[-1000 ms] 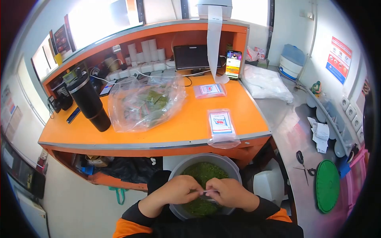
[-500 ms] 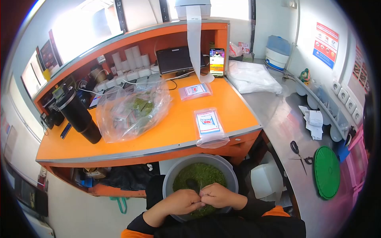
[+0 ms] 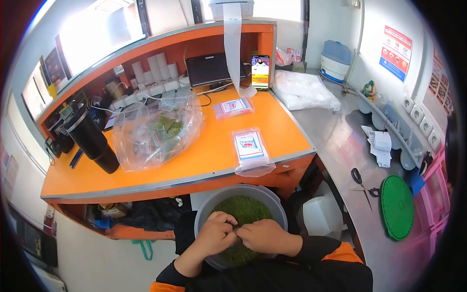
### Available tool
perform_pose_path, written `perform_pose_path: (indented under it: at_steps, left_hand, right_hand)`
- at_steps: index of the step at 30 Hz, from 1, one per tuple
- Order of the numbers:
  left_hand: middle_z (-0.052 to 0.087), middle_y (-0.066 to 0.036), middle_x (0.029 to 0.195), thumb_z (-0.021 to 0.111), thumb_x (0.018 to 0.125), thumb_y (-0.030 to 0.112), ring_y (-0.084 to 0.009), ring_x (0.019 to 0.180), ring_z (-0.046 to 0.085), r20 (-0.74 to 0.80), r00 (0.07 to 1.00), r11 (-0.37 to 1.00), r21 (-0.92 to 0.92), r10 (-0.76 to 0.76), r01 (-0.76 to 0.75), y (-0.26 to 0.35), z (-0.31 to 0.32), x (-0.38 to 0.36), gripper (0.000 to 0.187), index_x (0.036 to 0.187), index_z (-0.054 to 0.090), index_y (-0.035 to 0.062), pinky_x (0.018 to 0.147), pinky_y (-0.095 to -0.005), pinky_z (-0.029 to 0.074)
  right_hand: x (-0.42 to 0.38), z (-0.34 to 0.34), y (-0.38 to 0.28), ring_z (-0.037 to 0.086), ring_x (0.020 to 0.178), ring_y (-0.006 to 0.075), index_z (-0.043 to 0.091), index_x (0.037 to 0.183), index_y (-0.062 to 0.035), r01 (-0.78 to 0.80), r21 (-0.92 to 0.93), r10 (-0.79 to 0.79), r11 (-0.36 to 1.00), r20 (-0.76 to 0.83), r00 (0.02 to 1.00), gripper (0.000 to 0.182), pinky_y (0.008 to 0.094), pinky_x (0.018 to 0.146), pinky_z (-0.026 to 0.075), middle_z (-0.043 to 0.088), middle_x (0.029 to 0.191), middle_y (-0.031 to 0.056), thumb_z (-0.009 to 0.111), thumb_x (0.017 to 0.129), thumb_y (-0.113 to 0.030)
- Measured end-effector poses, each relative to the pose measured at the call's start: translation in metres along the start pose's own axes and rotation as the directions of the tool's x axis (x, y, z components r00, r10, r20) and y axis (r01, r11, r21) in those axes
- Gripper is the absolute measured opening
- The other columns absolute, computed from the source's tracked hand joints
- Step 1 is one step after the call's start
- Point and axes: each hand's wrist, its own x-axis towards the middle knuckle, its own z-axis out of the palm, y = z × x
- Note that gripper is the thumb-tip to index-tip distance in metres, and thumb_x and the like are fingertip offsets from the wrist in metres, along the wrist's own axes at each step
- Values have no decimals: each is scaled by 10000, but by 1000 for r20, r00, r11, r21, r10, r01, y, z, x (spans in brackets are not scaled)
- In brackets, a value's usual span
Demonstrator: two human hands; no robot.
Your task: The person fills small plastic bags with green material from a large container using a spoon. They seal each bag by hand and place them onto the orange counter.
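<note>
Over a round grey tub (image 3: 281,204) of finely chopped green leaves (image 3: 253,208), my two hands meet at the fingertips. My left hand (image 3: 216,232) is closed in a pinch, with the knuckles bent. Facing it, my right hand (image 3: 265,237) is also closed, thumb and forefinger pressed together. Between them is what looks like a small clear plastic bag, mostly hidden by the fingers. A stack of printed zip bags (image 3: 250,148) lies at the front of the orange table (image 3: 194,163), and a second stack (image 3: 233,106) lies behind it.
A large clear bag (image 3: 146,131) with small green-filled packets lies left on the table, beside a black tumbler (image 3: 92,138). A lit phone (image 3: 260,73) leans at the back. On the steel counter (image 3: 335,160) to the right are scissors (image 3: 357,177) and a green lid (image 3: 397,208).
My left hand has shifted a little left and up, its fingers more bent. The dark spoon-like thing seen in the leaves is now covered by it. The view has tilted slightly.
</note>
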Motion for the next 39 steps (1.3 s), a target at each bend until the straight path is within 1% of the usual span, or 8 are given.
perform_pose_path:
  at_steps: [2,4,7,10,16,23,31,39]
  left_hand:
    - [618,-97,981,640,717,136,-291,1003,534,76,987,914,-373,-141,159,-2,4,-2,131,797,644,31,868,-364,422]
    - [622,-103,1017,671,718,172,-279,1041,536,279,930,317,-883,-239,346,4,5,-2,261,939,648,34,885,-349,420]
    - [642,-77,988,714,703,211,-179,1019,565,410,912,902,-404,29,152,2,-6,1,462,1104,584,23,854,-307,448]
    - [651,-79,905,747,658,240,-177,863,618,600,798,910,-302,-49,284,-8,-9,5,491,1077,595,36,754,-292,479]
    - [509,-2,830,760,634,152,-103,790,493,276,952,804,-532,-134,268,-15,-31,-14,544,1123,533,77,694,-243,417]
    - [387,-24,904,782,534,394,-121,844,372,-69,965,571,-815,-254,93,-5,-35,-39,862,1216,407,23,736,-239,312]
    - [348,-35,1109,743,574,88,-140,1044,342,-108,980,674,-738,-170,35,0,-32,-49,759,1220,345,76,947,-287,256]
    - [386,-88,1166,747,596,119,-197,1128,364,-208,975,854,-519,-81,-40,-7,-31,-50,792,1283,361,42,983,-321,277]
  right_hand:
    - [-2,-4,-2,592,613,278,534,829,-113,-17,119,9,993,66,998,101,372,529,483,570,732,56,590,753,-150]
    - [-2,-10,-5,592,617,290,529,832,-108,-35,228,9,973,114,993,105,386,534,484,576,745,74,585,758,-157]
    - [-1,-14,-9,597,652,327,509,857,-92,-79,358,1,930,212,977,122,419,550,487,592,821,120,565,778,-165]
    - [1,-9,-11,603,674,337,539,926,-110,-142,410,14,901,300,954,156,418,573,494,606,884,129,563,780,-158]
    - [-6,-21,0,615,748,308,594,974,-64,-152,692,359,706,-165,919,230,389,658,506,623,926,111,620,771,-169]
    - [-1,51,17,619,781,367,503,1067,-27,-469,-113,458,876,499,736,381,447,674,482,624,842,192,648,781,-232]
    - [6,82,18,643,727,338,479,1154,59,-352,-238,425,905,540,726,382,444,598,509,633,757,190,499,798,-80]
    - [12,63,28,646,741,323,609,988,-29,-252,-343,378,905,376,846,247,440,629,512,647,819,169,512,777,-115]
